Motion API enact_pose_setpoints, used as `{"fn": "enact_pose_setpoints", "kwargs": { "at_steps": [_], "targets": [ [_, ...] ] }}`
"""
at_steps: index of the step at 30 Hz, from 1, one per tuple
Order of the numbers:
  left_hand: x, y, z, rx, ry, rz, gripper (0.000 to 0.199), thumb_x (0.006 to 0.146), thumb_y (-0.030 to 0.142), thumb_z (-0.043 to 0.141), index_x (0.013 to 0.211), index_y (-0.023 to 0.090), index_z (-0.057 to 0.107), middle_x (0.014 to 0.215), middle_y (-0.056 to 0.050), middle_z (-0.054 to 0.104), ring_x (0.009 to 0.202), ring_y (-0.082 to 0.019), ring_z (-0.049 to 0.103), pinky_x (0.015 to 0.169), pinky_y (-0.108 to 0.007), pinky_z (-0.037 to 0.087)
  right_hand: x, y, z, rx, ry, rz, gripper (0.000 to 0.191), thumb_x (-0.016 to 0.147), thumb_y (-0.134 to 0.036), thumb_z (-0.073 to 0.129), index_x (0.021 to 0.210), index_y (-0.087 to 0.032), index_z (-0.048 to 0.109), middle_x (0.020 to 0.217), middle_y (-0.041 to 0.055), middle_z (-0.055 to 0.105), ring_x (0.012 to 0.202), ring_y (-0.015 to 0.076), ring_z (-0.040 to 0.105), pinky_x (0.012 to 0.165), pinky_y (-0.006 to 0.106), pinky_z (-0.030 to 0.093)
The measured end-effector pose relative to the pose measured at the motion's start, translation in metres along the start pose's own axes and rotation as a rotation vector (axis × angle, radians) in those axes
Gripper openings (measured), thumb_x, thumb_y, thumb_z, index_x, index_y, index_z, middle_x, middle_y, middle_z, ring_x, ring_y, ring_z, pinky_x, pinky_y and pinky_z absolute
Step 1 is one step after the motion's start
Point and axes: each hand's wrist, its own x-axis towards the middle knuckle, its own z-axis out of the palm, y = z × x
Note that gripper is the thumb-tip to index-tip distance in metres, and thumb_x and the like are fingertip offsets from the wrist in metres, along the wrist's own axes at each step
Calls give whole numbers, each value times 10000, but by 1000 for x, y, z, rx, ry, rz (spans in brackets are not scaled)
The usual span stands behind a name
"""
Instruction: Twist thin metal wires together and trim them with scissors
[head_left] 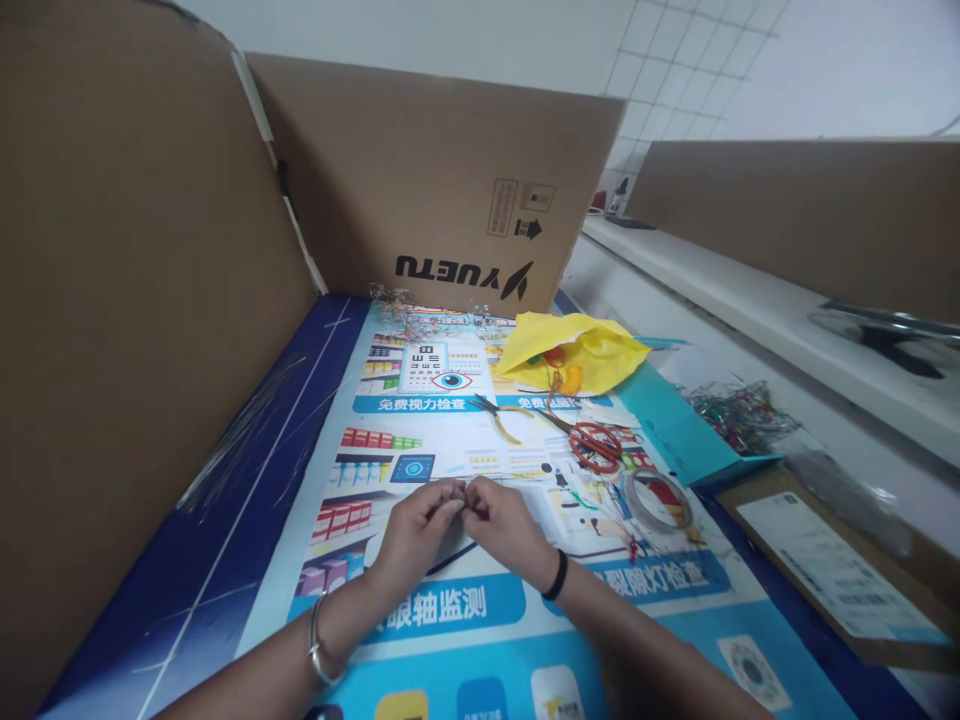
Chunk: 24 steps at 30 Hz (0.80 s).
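Note:
Low over the printed poster sheet [442, 440], my left hand [420, 525] and my right hand [504, 520] meet with their fingertips pinched together. Whatever lies between the fingers is too small and hidden to make out. A silver bangle [319, 640] circles my left wrist, and a black band [556, 575] is on the right one. Just beyond the hands lie pliers with yellow handles [510, 425] and scissors with red-orange handles [596, 447]. Right of my right hand is a roll of tape [660, 500], with thin wires and small red and green bits [619, 515] beside it.
A yellow bag [592, 350] with orange thread lies at the back. Tangled wire pieces [739, 415] fill a blue tray [675, 425] at the right. Long thin wires [240, 430] lie left. Cardboard panels [420, 170] wall the back and left; a labelled parcel [840, 570] lies right.

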Motion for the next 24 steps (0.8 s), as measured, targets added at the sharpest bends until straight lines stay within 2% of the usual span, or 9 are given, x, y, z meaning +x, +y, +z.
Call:
{"fn": "enact_pose_setpoints", "kwargs": {
  "at_steps": [6, 11, 24],
  "targets": [
    [0, -2, 1, -20, 13, -51, 141, 787, 259, 507, 840, 198, 623, 897, -20, 666, 875, -181, 596, 827, -298, 441, -4, -5, 1, -6, 14, -43, 87, 694, -121, 466, 647, -193, 462, 570, -38, 503, 536, 100, 473, 513, 194, 317],
    [-3, 2, 1, -123, 31, -63, 170, 794, 274, 506, 875, 195, 632, 954, -30, 665, 927, -186, 589, 859, -304, 432, -2, -5, 0, 81, 35, 14, 63, 691, -134, 471, 684, -196, 480, 584, -41, 511, 548, 102, 476, 514, 190, 324],
    [0, 3, 2, -52, -3, -57, 163, 791, 268, 485, 834, 188, 621, 873, -23, 670, 857, -185, 598, 818, -304, 439, -2, -7, 0, 10, 6, 57, 57, 700, -139, 470, 686, -193, 479, 588, -33, 519, 562, 111, 489, 520, 194, 318]
  ]
}}
